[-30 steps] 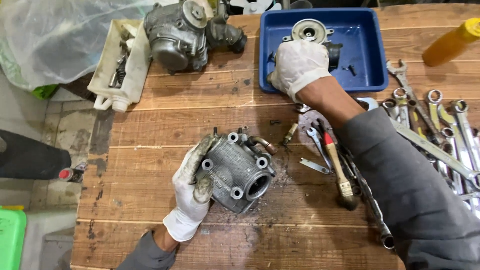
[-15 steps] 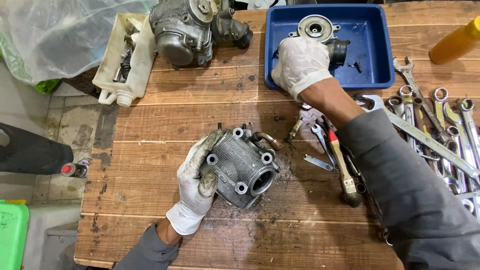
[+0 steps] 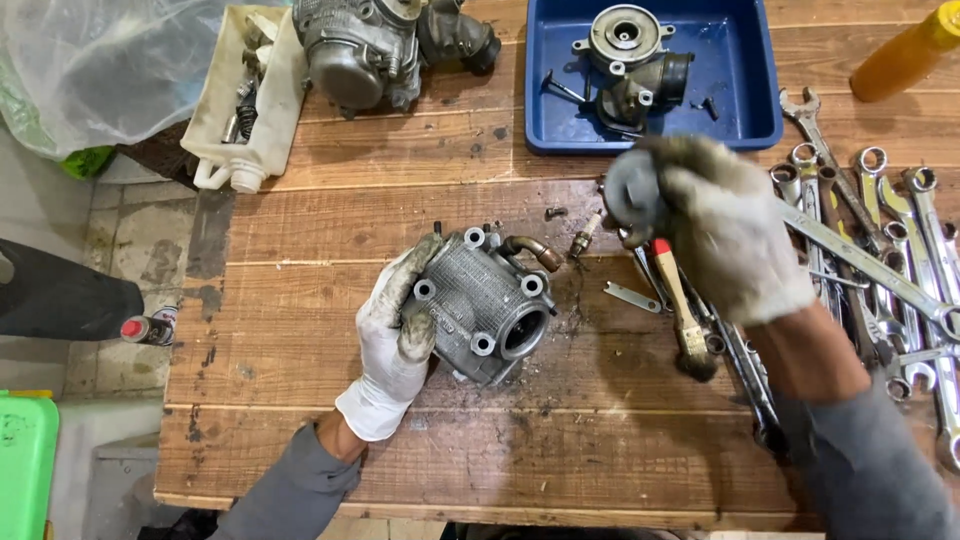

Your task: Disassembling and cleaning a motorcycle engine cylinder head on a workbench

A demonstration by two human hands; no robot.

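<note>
Two gloved hands, ours. Left hand (image 3: pixel 395 345): fingers clamped on grey cylinder block (image 3: pixel 485 305), resting mid wooden surface (image 3: pixel 330 225). Right hand (image 3: pixel 725 235): fingers closed round dark round part (image 3: pixel 628 190), blurred, above brush (image 3: pixel 685 320). Blue tray (image 3: pixel 755 110) behind; wrenches (image 3: pixel 880 240) far right.

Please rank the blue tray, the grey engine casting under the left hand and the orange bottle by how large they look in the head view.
1. blue tray
2. grey engine casting
3. orange bottle, partly cut off by the frame edge
</note>
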